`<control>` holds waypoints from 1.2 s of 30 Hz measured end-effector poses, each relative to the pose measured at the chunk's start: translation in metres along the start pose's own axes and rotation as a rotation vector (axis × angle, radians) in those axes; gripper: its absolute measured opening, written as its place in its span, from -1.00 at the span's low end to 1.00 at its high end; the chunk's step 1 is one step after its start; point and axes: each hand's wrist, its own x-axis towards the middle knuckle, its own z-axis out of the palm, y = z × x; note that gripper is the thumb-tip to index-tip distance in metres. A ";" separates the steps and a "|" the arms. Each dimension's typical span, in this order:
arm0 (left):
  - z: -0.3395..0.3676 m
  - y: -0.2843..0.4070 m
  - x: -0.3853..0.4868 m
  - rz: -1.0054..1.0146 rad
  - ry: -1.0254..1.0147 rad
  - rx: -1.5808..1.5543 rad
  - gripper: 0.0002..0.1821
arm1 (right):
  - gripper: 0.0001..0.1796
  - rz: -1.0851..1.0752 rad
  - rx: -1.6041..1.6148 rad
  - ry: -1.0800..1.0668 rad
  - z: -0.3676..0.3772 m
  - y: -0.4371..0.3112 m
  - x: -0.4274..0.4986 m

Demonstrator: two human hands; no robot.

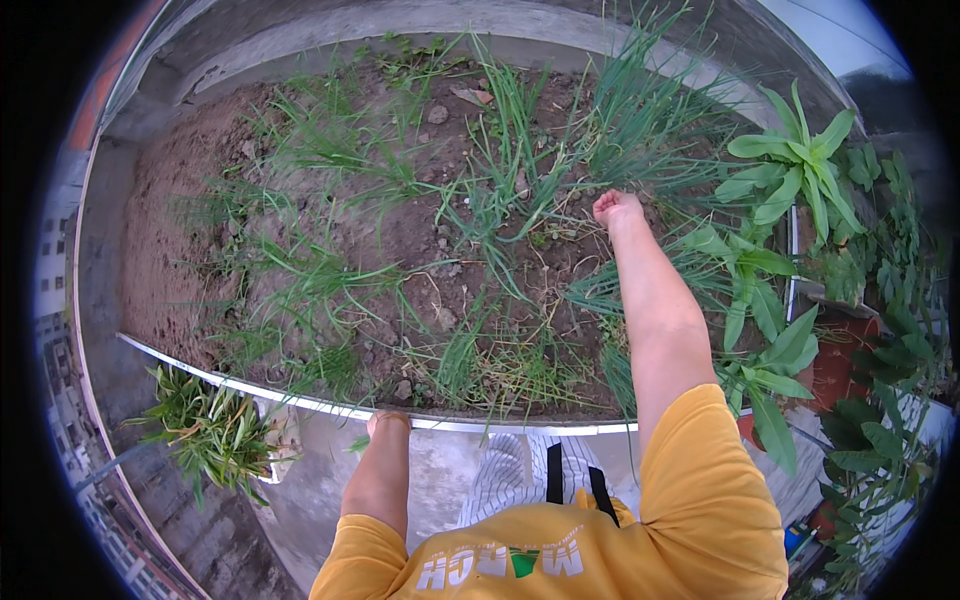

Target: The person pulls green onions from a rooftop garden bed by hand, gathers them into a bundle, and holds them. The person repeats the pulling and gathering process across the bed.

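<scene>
My right hand (617, 207) reaches over the soil bed with its fingers curled. It is at the base of a tall clump of green onions (637, 135). Whether any stems are inside the fingers cannot be seen. Low at the near side, my left hand (390, 421) is at the white edging strip (480, 426) of the bed. Its fingers are mostly hidden, and a bit of green leaf (360, 442) shows just below it. Between the hands grow thinner green onion tufts (457, 364), with dry stalks (559, 289) lying on the brown soil (360, 247).
A concrete wall (525, 49) bounds the bed's far side. Broad-leaved plants (806, 161) crowd the right edge, near a reddish-brown pot (844, 352). A strappy-leaved plant (214, 431) stands outside the bed at left. Stones (438, 115) dot the soil.
</scene>
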 end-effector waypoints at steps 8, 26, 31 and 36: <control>0.006 -0.003 0.013 0.000 0.017 -0.051 -0.63 | -0.92 -0.061 -0.157 -0.053 0.013 0.030 0.014; 0.014 -0.007 0.027 -0.021 0.034 -0.201 -0.66 | -0.80 -0.567 -0.086 0.006 0.036 0.065 0.010; 0.017 -0.005 0.034 -0.050 -0.010 -0.239 -0.60 | -0.71 -0.593 0.028 0.057 0.044 0.063 -0.004; 0.014 -0.006 0.031 -0.035 -0.021 -0.209 -0.61 | -0.72 -0.506 0.100 0.101 0.050 0.058 0.006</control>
